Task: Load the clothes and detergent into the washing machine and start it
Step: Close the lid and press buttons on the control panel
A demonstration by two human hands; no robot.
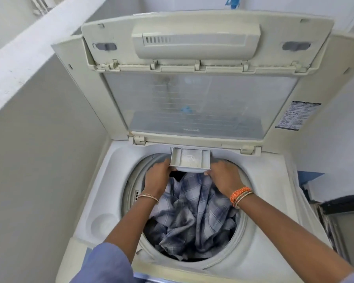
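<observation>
- At six o'clock, nearest us, our two forearms reach forward over the front rim of the washing machine (253, 260), blue sleeves at the bottom edge.
- Just beyond them the round drum opening holds the clothes (192, 211): a crumpled blue-and-white checked garment, well inside the tub and below the rim, with something dark beneath it.
- At about eleven o'clock of the drum our left hand (158, 176) grips the left front corner of the detergent drawer (190, 159), fingers curled under its edge; a thin bangle sits on that wrist.
- At about one o'clock our right hand (225, 174) holds the drawer's right front corner, fingers bent round it; orange thread and bangles ring the wrist.
- The drawer juts out from the back wall of the tub surround at twelve o'clock, pulled open over the clothes, with a whitish powdery residue in its middle compartment.
- Farthest off, the folded lid (192, 99) stands upright against the wall.
- We judge the clothes loaded and the detergent step in hand. Next comes sliding the drawer squarely home with even pressure from both hands, then lowering the lid and starting the machine.
</observation>
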